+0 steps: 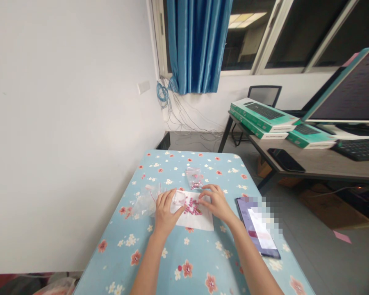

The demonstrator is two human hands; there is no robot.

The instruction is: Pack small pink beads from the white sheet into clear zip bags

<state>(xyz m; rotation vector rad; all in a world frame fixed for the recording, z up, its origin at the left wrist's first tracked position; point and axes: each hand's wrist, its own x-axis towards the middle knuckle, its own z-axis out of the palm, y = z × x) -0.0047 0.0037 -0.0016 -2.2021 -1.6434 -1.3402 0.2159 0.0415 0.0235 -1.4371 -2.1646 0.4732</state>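
A heap of small pink beads (pixel 193 207) lies on a white sheet of paper (pixel 199 223) on the table. My left hand (pixel 164 211) is at the paper's left side, thumb and fingers curved around a small clear plastic box (pixel 180 198). From the right, my right hand (pixel 215 201) reaches to the edge of the beads, its thumb and forefinger drawn close together. Whether a bead sits between those fingertips is too small to tell. Just beyond the paper lies a clear zip bag (pixel 194 178) with more pink pieces inside.
Crumpled clear plastic bags (pixel 144 201) lie left of my left hand. A lit phone (pixel 255 229) rests by my right forearm on the flowered tablecloth (pixel 172 262). A wall (pixel 64 123) borders the left. At right, a desk (pixel 313 162) carries keyboard boxes (pixel 264 114) and a monitor (pixel 350 90).
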